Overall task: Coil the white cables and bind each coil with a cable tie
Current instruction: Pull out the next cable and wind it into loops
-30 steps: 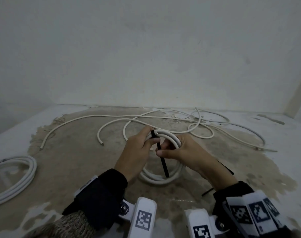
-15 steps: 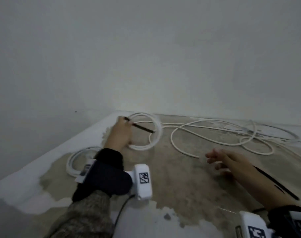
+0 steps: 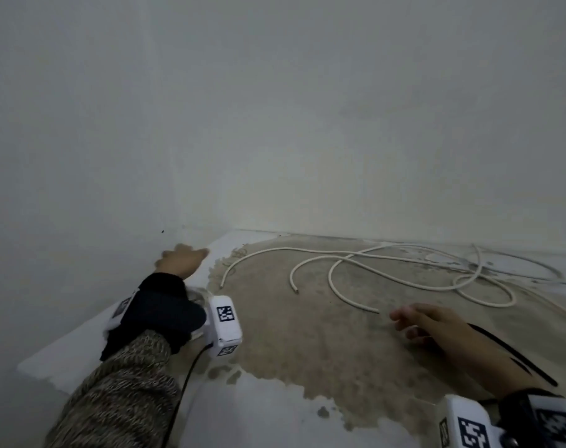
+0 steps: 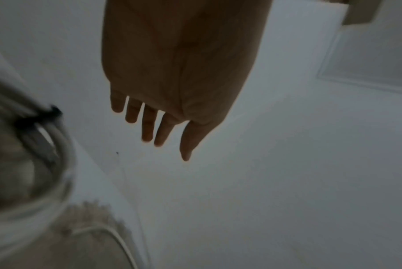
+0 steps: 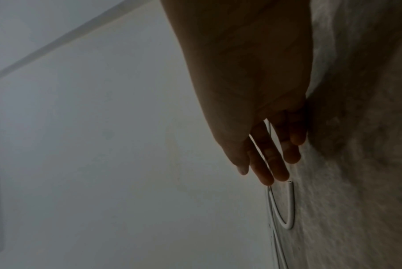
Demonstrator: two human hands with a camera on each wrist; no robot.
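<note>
My left hand reaches out flat toward the left wall, fingers straight and holding nothing; the left wrist view shows the same open hand. Just below that wrist lies a white coil bound with a black cable tie. In the head view my left wrist hides it. My right hand hovers low over the floor, fingers loosely extended, right behind the cut end of a loose white cable. The right wrist view shows the fingertips almost at that cable's end.
More loose white cables sprawl in loops over the stained floor toward the back right. Spare black cable ties lie on the floor beside my right forearm. White walls close off the left and the back.
Both hands held the coil and its tie a second ago. My left hand then carried the coil to the left and has now let it go. My right hand moved toward the loose cable's end.
</note>
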